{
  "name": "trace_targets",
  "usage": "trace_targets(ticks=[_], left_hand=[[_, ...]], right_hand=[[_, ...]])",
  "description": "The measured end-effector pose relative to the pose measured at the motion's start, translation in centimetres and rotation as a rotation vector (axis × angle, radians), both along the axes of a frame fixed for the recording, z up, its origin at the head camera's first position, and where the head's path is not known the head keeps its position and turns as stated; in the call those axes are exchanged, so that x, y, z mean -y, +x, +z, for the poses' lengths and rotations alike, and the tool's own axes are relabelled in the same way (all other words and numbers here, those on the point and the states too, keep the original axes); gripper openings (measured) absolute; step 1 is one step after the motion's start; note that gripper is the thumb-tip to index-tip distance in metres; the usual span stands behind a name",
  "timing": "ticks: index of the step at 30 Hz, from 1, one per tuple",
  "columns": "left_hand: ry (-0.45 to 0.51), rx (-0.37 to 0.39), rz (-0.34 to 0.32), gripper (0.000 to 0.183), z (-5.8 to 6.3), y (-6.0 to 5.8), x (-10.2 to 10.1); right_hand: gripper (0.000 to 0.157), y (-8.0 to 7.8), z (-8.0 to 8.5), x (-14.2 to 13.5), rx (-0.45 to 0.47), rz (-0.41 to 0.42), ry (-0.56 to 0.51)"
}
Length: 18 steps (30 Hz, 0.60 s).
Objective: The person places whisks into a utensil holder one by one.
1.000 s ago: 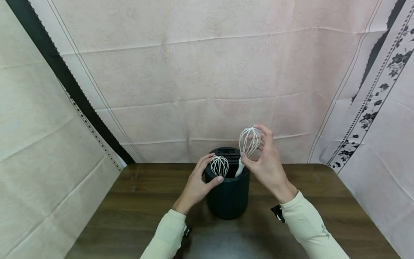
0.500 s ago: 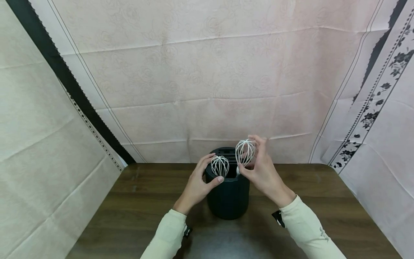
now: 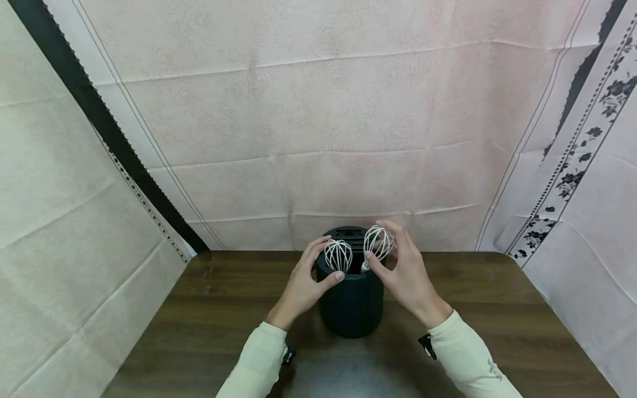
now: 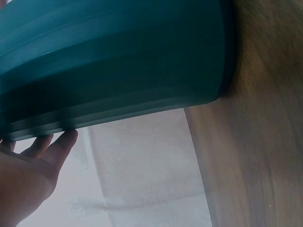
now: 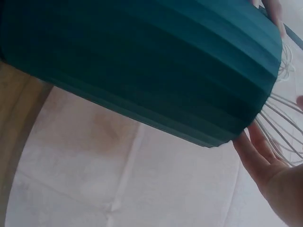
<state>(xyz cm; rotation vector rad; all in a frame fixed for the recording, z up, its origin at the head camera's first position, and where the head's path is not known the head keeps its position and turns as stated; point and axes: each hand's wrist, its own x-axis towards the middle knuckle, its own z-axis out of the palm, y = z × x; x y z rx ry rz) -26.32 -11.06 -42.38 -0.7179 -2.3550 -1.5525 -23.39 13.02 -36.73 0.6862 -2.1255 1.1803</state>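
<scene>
A dark green ribbed utensil holder [image 3: 350,307] stands upright on the table. My left hand [image 3: 303,279] grips its left rim, the thumb at the front and the fingers [image 4: 59,146] along the far side. Beside that thumb, a white whisk [image 3: 338,255] stands in the holder with its wire head up. My right hand [image 3: 410,271] holds a second white whisk [image 3: 378,242] by its wire head at the holder's right side. That whisk leans to the right, and most of its handle is hidden inside. In the right wrist view its wires [image 5: 281,120] fan out beyond the rim.
The brown wooden table [image 3: 224,326] reaches back to a pale cloth wall [image 3: 308,121]. More cloth hangs at the left and right sides. A slotted section [image 3: 348,235] lies at the back of the holder's top.
My right hand has lowered the right whisk, so its handle has sunk into the holder; the head now leans further right. My left hand and the left whisk stay put.
</scene>
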Motion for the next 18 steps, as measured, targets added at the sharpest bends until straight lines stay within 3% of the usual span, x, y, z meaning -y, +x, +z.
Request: trace_targets(ticks=[5, 18], left_hand=[[-0.006, 0.002, 0.003, 0.066, -0.2, -0.1, 0.0], [-0.022, -0.016, 0.006, 0.067, -0.3, -0.2, 0.1]], right_hand=[[0.07, 0.2, -0.8, 0.3, -0.023, -0.002, -0.016], [0.064, -0.2, -1.2, 0.7, -0.003, 0.005, 0.074]])
